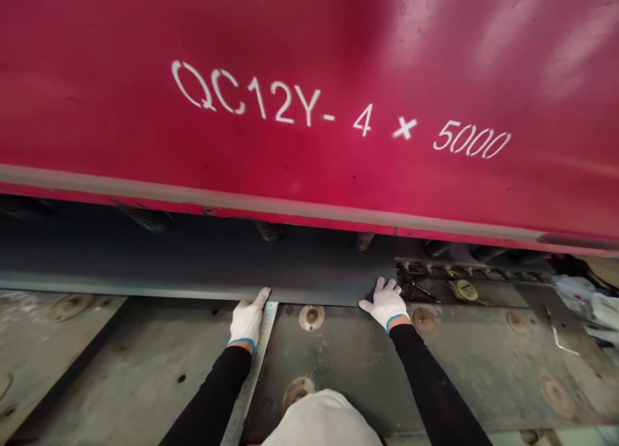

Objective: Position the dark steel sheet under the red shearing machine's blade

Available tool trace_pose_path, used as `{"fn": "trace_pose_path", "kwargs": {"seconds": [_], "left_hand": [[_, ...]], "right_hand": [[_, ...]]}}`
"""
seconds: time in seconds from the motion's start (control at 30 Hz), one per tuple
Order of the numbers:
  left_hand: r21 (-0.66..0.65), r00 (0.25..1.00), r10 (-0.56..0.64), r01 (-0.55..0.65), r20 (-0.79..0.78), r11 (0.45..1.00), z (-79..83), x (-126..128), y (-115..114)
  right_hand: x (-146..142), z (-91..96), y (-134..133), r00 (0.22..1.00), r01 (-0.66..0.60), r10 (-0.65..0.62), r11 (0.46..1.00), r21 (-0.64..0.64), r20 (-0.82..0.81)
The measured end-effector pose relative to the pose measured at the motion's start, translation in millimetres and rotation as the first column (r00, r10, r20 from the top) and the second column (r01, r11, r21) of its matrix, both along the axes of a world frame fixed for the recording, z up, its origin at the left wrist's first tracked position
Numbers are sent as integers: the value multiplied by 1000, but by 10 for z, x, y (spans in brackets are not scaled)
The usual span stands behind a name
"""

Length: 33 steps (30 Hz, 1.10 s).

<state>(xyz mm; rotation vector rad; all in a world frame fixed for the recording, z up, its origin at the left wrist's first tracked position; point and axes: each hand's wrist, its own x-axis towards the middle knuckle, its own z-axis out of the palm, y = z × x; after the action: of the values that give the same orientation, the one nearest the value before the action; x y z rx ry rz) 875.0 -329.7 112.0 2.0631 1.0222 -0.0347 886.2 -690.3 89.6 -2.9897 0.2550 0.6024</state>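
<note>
Both my hands wear white gloves with blue cuffs and rest on the near edge of a dark steel sheet [203, 265], which runs under the red beam of a shearing machine [271, 98] stencilled "QC12Y-4 × 5000". My left hand [248, 318] lies with its fingers together at the sheet's edge, next to a long steel rule [252, 368]. My right hand [385, 303] is spread flat near the sheet's right corner. Neither hand visibly grips anything. The far part of the sheet is hidden under the beam.
Coil springs [268, 230] hang beneath the beam. The grey worn steel machine table [358, 375] has round inserts [312, 318]. A yellow tape measure [463, 290] and pliers [418, 290] lie right of the sheet. White cloth [587, 307] lies far right.
</note>
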Motion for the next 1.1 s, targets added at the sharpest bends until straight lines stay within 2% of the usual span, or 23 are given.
{"fn": "trace_pose_path", "kwargs": {"seconds": [0.5,0.83,1.1], "left_hand": [[42,998,-16,19,-67,999,-28,134,-163],[27,999,1,0,-45,1000,-10,153,-207],[32,1000,24,-24,-9,999,-35,130,-171]], "right_hand": [[117,6,-76,999,25,-24,1000,18,-42],[124,93,-182,998,-27,28,999,25,-60],[78,86,-255,994,-83,84,996,28,-62]]}}
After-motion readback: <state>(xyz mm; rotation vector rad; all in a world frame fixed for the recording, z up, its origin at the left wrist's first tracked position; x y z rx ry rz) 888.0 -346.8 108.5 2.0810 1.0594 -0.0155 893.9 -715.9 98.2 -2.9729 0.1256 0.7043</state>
